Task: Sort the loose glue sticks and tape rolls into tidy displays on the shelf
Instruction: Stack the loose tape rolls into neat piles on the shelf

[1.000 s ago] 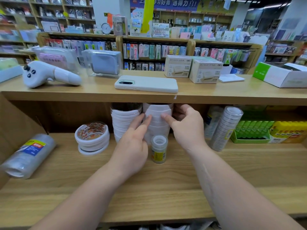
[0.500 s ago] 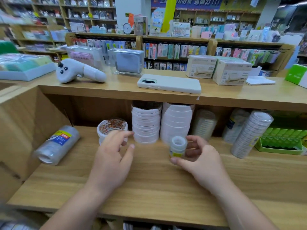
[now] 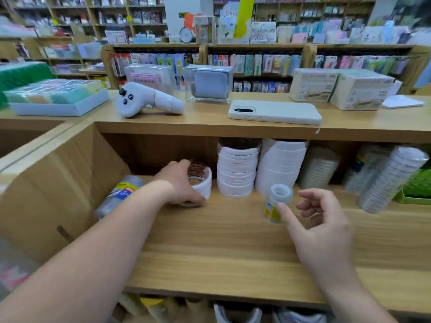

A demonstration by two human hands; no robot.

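Reaching further left than half a second ago, the left hand [image 3: 179,183] curls round the short tape pile [image 3: 202,180] left of the tall tape stacks [image 3: 238,169], while the right hand [image 3: 321,222], fingers loosely spread, touches its thumb to the upright glue stick [image 3: 278,199] just before those stacks.

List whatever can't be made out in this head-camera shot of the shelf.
Head view: the left hand hides the near-left side of the small tape stack.
Head view: the label on the little jar is too blurred to read, and whether the right hand touches it is unclear.
Head view: the wrapped pack is blurred and partly behind the left forearm.
Head view: the goods under the shelf are cut off by the bottom edge.
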